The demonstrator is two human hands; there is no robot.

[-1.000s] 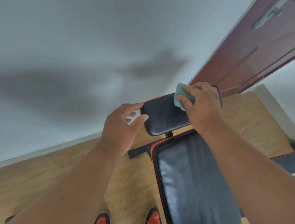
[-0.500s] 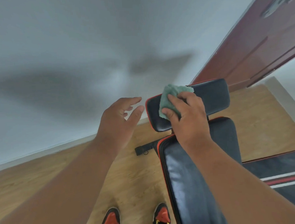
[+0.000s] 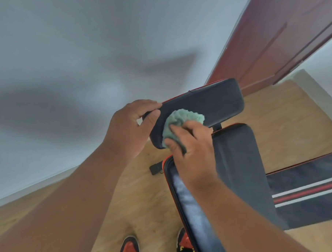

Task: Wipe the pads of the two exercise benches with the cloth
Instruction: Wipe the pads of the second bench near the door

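While the left hand (image 3: 130, 127) clasps the black head pad's (image 3: 215, 104) end, the right hand (image 3: 192, 143) presses a crumpled green cloth (image 3: 182, 118) on it.

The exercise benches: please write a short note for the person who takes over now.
Left hand: grips the left end of the small head pad, steadying it.
Right hand: fingers press the green cloth on that pad's left part.
Done: cannot tell which parts are wiped.
Left: rest of this pad, the long pad, then the striped second bench at right.
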